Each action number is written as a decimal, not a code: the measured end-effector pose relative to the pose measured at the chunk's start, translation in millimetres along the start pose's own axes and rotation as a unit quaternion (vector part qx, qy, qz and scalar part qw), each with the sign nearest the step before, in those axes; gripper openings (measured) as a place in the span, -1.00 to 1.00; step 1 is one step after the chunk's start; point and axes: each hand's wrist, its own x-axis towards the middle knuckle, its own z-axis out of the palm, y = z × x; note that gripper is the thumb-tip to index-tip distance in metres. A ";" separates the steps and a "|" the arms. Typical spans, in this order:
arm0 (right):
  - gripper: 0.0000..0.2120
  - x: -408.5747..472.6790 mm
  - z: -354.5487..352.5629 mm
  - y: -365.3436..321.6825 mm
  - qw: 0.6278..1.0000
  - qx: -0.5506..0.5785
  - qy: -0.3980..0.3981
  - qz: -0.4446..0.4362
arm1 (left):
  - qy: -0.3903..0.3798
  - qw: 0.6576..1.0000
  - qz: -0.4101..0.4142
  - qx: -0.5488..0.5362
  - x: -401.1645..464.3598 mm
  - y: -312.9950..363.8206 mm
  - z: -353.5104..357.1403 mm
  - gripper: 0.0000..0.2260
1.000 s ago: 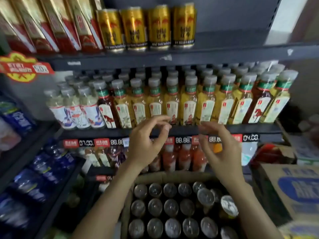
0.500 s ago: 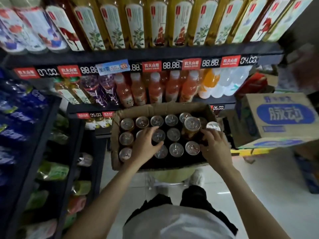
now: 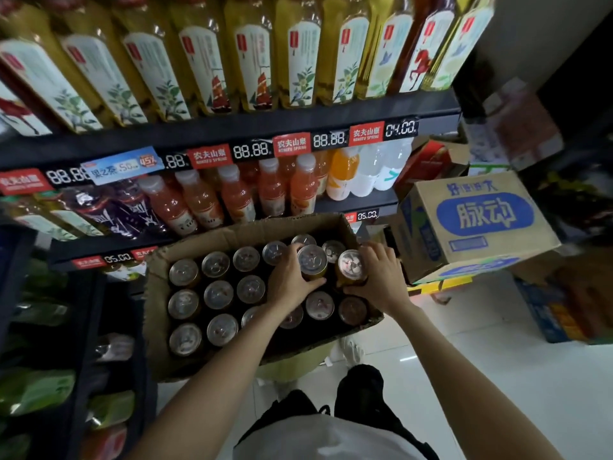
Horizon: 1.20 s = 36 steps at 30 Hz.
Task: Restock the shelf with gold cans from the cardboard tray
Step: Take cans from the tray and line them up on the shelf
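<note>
Two gold cans are gripped at the far right of the cardboard tray (image 3: 156, 293), one in each hand, and both stand higher than their neighbours, so a lift out of the tray is judged to be in hand. The left hand (image 3: 288, 283) is closed round the left raised can (image 3: 311, 262), fingers at its far side and thumb at its near side. The right hand (image 3: 378, 280) is wrapped round the right raised can (image 3: 351, 265) in the same way. Taking one can per hand presumably halves the trips up to the shelf. The tray is set below the shelf of orange drink bottles (image 3: 199, 204) and is nearly full: silver-topped cans (image 3: 219, 295) are packed upright in rows. A closed blue-printed carton (image 3: 477, 224) sits just to the right.
</note>
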 end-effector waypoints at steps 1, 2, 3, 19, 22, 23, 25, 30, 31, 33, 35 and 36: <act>-0.26 0.5 -3.0 0.4 0.999 0.031 0.006 -0.002 | 0.006 0.999 -0.014 -0.031 -0.7 0.8 -1.4 -0.38; -0.26 0.9 -8.3 0.0 0.997 0.079 0.008 0.007 | 0.018 0.997 -0.026 -0.066 -2.6 4.1 -5.1 -0.41; -0.26 1.0 -17.8 -2.5 0.989 0.146 0.006 0.023 | 0.034 0.994 -0.037 -0.099 -5.4 7.9 -10.7 -0.43; -0.61 62.5 -283.8 -55.2 0.829 0.515 -0.110 -0.191 | 0.226 0.913 0.183 -0.286 -25.2 237.3 -181.4 -0.34; -0.44 75.4 -342.1 -67.6 0.817 0.484 -0.083 -0.303 | 0.277 0.903 0.236 -0.227 -21.8 284.2 -212.7 -0.42; -0.38 80.3 -360.2 -70.4 0.812 0.476 -0.075 -0.330 | 0.294 0.899 0.252 -0.204 -19.8 298.5 -222.3 -0.43; -0.36 90.8 -394.9 -75.8 0.807 0.453 -0.061 -0.374 | 0.328 0.889 0.276 -0.162 -14.0 323.7 -241.1 -0.43; -0.43 130.3 -455.3 -94.6 0.818 0.382 -0.011 -0.430 | 0.413 0.871 0.249 -0.092 16.6 365.7 -282.5 -0.40; -0.41 141.9 -462.3 -97.6 0.821 0.367 0.005 -0.437 | 0.427 0.868 0.240 -0.083 25.4 372.4 -289.2 -0.36; -0.36 167.4 -474.5 -102.9 0.832 0.326 0.034 -0.447 | 0.451 0.863 0.222 -0.056 44.4 386.1 -299.8 -0.33; -0.38 193.9 -485.5 -108.2 0.843 0.280 0.057 -0.455 | 0.470 0.856 0.213 -0.009 66.4 398.9 -306.7 -0.38; -0.39 207.6 -490.5 -110.7 0.848 0.255 0.067 -0.459 | 0.483 0.850 0.210 0.017 78.5 404.2 -308.2 -0.40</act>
